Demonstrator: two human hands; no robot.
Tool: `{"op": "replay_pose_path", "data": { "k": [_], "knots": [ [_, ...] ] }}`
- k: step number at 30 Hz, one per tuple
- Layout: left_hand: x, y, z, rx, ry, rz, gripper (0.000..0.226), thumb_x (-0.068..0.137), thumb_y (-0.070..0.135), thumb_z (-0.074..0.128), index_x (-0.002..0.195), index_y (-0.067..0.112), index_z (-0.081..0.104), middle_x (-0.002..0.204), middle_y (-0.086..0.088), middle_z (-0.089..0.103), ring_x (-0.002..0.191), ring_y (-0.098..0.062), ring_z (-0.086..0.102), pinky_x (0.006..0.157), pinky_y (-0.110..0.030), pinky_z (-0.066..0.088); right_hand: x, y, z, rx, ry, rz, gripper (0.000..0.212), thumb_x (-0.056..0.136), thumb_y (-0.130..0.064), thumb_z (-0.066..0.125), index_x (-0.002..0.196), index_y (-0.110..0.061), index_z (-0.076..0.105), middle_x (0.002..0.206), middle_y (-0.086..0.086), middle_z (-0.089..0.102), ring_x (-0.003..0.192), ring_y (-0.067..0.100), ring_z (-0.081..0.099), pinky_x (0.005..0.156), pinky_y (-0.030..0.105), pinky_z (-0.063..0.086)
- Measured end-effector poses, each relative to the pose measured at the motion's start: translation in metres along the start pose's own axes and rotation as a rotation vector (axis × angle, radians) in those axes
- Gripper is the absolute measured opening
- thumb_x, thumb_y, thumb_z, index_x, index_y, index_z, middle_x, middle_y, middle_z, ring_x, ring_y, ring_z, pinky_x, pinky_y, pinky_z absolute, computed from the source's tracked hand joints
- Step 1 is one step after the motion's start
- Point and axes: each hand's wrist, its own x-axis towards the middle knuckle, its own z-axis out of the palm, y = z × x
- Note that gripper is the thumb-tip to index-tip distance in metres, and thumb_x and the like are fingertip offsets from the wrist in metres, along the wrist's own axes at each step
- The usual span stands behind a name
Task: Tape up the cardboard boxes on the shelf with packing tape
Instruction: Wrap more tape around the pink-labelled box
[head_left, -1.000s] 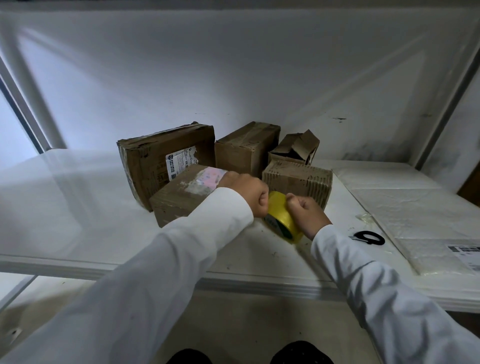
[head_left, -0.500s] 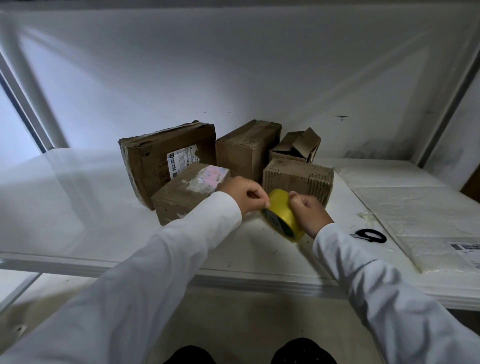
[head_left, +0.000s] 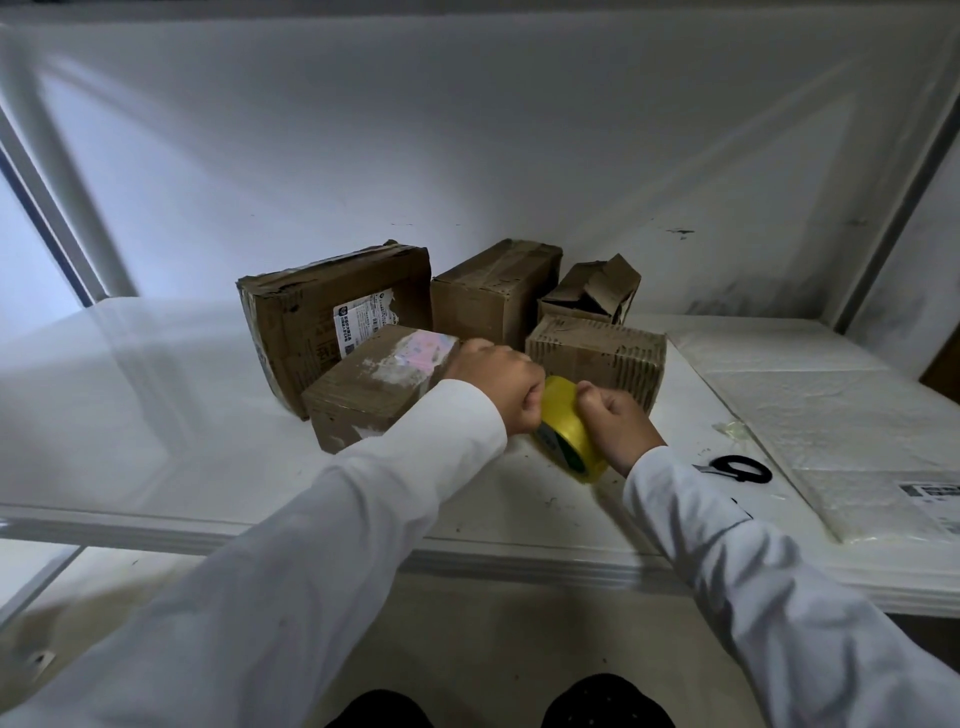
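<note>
Both your hands are clamped on the tape roll (head_left: 569, 428): left hand (head_left: 496, 384) curled at its rim, right hand (head_left: 615, 421) gripping it, above the shelf (head_left: 156, 441) before the boxes (head_left: 374, 387). Risk: the tape end tears or re-sticks if you peel it carelessly.

Both hands hold a yellow tape roll (head_left: 569, 428) above the white shelf (head_left: 156, 415): left hand (head_left: 498, 382) curled at its left side, right hand (head_left: 615, 423) gripping its right. 5 cardboard boxes (head_left: 493, 296) cluster behind. Black scissors (head_left: 740, 469) lie to the right, beside white padded sheets (head_left: 831, 405).
</note>
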Motion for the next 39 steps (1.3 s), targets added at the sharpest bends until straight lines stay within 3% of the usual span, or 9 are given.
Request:
{"op": "replay_pose_path", "data": {
  "k": [4, 8, 15, 19, 24, 29, 34, 36, 39],
  "knots": [
    [0.007, -0.001, 0.001, -0.086, -0.089, -0.004, 0.014, 0.085, 0.020, 0.052, 0.072, 0.021, 0.045, 0.085, 0.001, 0.051, 0.083, -0.019, 0.049, 0.081, -0.033, 0.045, 0.000, 0.001, 0.001, -0.010, 0.001, -0.008, 0.046, 0.100, -0.023, 0.038, 0.055, -0.021, 0.029, 0.055, -0.003, 0.030, 0.054, 0.012, 0.029, 0.055, 0.030, 0.020],
    [0.002, -0.012, 0.010, -0.477, -0.096, -0.279, 0.023, 0.081, 0.015, 0.060, 0.064, 0.026, 0.048, 0.074, 0.005, 0.057, 0.080, -0.019, 0.056, 0.074, -0.030, 0.048, 0.000, -0.001, 0.002, -0.073, -0.034, -0.030, 0.045, 0.100, -0.027, 0.037, 0.056, -0.021, 0.032, 0.057, -0.002, 0.033, 0.054, 0.013, 0.031, 0.056, 0.030, 0.021],
    [-0.018, -0.007, 0.037, -1.139, 0.118, -0.433, 0.005, 0.085, 0.022, 0.069, 0.088, 0.025, 0.066, 0.089, 0.004, 0.067, 0.087, -0.009, 0.061, 0.085, -0.027, 0.048, 0.001, -0.001, 0.000, -0.028, -0.019, -0.015, 0.048, 0.100, -0.024, 0.039, 0.053, -0.022, 0.029, 0.054, -0.005, 0.029, 0.052, 0.011, 0.028, 0.055, 0.030, 0.021],
    [-0.022, -0.008, 0.039, -1.105, 0.110, -0.380, 0.022, 0.081, 0.016, 0.073, 0.103, 0.014, 0.071, 0.086, 0.013, 0.063, 0.083, -0.002, 0.059, 0.081, -0.017, 0.047, -0.001, 0.000, 0.001, -0.040, -0.047, -0.005, 0.047, 0.099, -0.026, 0.039, 0.053, -0.020, 0.035, 0.054, -0.004, 0.036, 0.054, 0.013, 0.034, 0.059, 0.029, 0.025],
    [-0.024, -0.012, 0.039, -0.924, 0.214, -0.292, 0.023, 0.084, 0.013, 0.069, 0.071, 0.033, 0.067, 0.082, 0.015, 0.063, 0.084, -0.007, 0.059, 0.082, -0.026, 0.048, -0.002, -0.001, 0.002, -0.041, -0.034, -0.023, 0.048, 0.100, -0.025, 0.040, 0.053, -0.022, 0.029, 0.053, -0.006, 0.030, 0.052, 0.011, 0.029, 0.055, 0.029, 0.021],
    [-0.022, -0.008, 0.036, -0.584, 0.177, -0.336, 0.015, 0.089, 0.019, 0.058, 0.076, 0.024, 0.054, 0.081, 0.003, 0.061, 0.079, -0.017, 0.057, 0.075, -0.031, 0.048, -0.009, -0.003, 0.006, -0.048, -0.030, -0.077, 0.046, 0.098, -0.023, 0.043, 0.052, -0.021, 0.038, 0.052, -0.008, 0.035, 0.052, 0.009, 0.033, 0.055, 0.028, 0.024],
    [-0.013, -0.005, 0.037, -1.027, 0.295, -0.857, 0.016, 0.099, 0.017, 0.042, 0.084, 0.017, 0.050, 0.087, -0.001, 0.063, 0.077, -0.016, 0.058, 0.071, -0.025, 0.044, -0.034, -0.004, 0.028, -0.298, -0.225, -0.184, 0.022, 0.095, -0.041, 0.041, 0.089, -0.025, 0.055, 0.100, 0.006, 0.061, 0.089, 0.023, 0.055, 0.076, 0.027, 0.042],
    [-0.005, 0.002, 0.032, -1.095, 0.360, -0.875, 0.018, 0.101, 0.018, 0.038, 0.089, 0.018, 0.051, 0.088, 0.003, 0.060, 0.079, -0.014, 0.058, 0.076, -0.027, 0.043, -0.037, -0.008, 0.034, -0.439, -0.285, -0.222, 0.024, 0.096, -0.039, 0.046, 0.107, -0.020, 0.055, 0.111, 0.001, 0.059, 0.099, 0.021, 0.056, 0.087, 0.028, 0.044],
    [0.001, 0.006, 0.024, -1.149, 0.434, -0.756, 0.020, 0.100, 0.022, 0.041, 0.085, 0.028, 0.052, 0.095, 0.005, 0.063, 0.091, -0.017, 0.062, 0.085, -0.032, 0.045, -0.031, -0.014, 0.019, -0.482, -0.326, -0.270, 0.021, 0.090, -0.041, 0.056, 0.093, -0.020, 0.059, 0.092, 0.001, 0.062, 0.082, 0.020, 0.056, 0.076, 0.029, 0.046]
  ]
}}
